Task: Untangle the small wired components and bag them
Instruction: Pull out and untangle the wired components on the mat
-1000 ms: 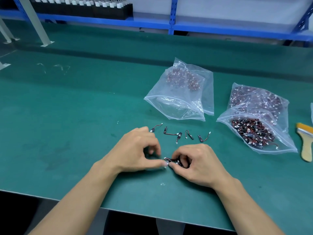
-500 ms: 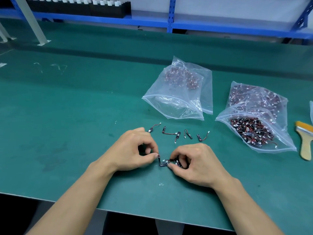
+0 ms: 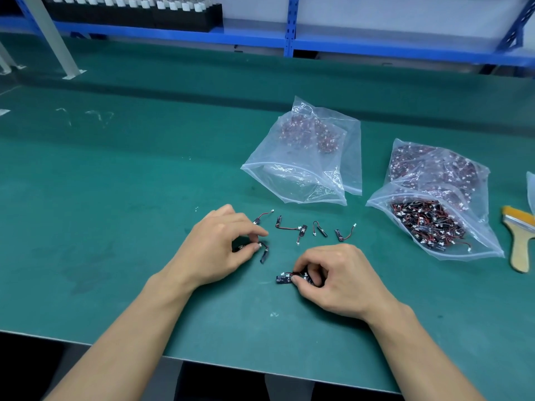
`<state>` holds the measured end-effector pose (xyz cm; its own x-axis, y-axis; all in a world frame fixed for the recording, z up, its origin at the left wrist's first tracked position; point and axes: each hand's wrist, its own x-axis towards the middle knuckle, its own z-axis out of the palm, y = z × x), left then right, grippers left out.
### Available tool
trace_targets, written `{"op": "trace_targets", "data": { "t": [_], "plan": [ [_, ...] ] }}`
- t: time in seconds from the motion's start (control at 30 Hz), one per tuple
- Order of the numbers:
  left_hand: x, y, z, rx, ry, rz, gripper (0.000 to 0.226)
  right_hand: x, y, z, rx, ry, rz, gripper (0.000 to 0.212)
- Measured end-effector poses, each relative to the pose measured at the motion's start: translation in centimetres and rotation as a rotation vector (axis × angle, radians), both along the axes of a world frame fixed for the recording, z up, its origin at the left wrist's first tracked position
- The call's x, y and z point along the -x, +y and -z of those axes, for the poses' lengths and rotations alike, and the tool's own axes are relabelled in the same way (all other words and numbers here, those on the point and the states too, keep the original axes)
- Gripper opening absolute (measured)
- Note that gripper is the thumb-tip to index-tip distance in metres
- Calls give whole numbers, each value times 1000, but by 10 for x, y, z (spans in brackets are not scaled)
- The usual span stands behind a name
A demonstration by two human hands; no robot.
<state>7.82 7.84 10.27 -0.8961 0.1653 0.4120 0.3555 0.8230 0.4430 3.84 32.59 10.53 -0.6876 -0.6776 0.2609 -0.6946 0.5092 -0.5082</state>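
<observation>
Green matting (image 3: 115, 183) covers the bench, and both forearms reach in over its near edge. Nearest, the right hand (image 3: 338, 282) curls its thumb and fingers around a small clump of wired components (image 3: 285, 278) that rests on the mat. Just beyond it, apart from the clump, the left hand (image 3: 217, 244) pinches a single component (image 3: 264, 252) by its wire, the black body hanging toward the mat; I cannot tell whether it touches. Past the hands, a row of separated components (image 3: 301, 230) lies loose on the mat, the leftmost one just beside the left fingers. Farther right sits an open bag (image 3: 480, 241) heaped with tangled black and red pieces, with a fuller bag (image 3: 434, 166) touching it from behind. In the middle lies a clear bag (image 3: 304, 183) holding a reddish cluster at its far end. A yellow-bristled brush (image 3: 521, 241) lies at the right edge. At the back runs a blue shelf (image 3: 376, 44) bearing a black tray (image 3: 144, 15) of white-capped parts
</observation>
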Motion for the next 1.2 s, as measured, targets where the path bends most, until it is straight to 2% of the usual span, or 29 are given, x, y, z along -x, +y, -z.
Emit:
{"op": "trace_targets", "data": {
  "t": [0.17, 0.33, 0.8, 1.03, 1.2],
  "plan": [
    [-3, 9, -4, -30, 42, 86, 8, 0, 1, 0, 0, -3, 7, 8],
    [-5, 23, -5, 46, -35, 255, 14, 0, 0, -1, -6, -11, 4, 9],
    [-5, 25, -3, 24, -48, 201, 14, 9, 18, -3, -29, -20, 73, 10],
    [-6, 44, -6, 60, -63, 331, 8, 10, 20, -3, -30, -50, 65, 7],
    [-6, 42, -5, 77, -49, 286, 6, 11, 27, -5, -41, -82, 38, 7]
  ]
}}
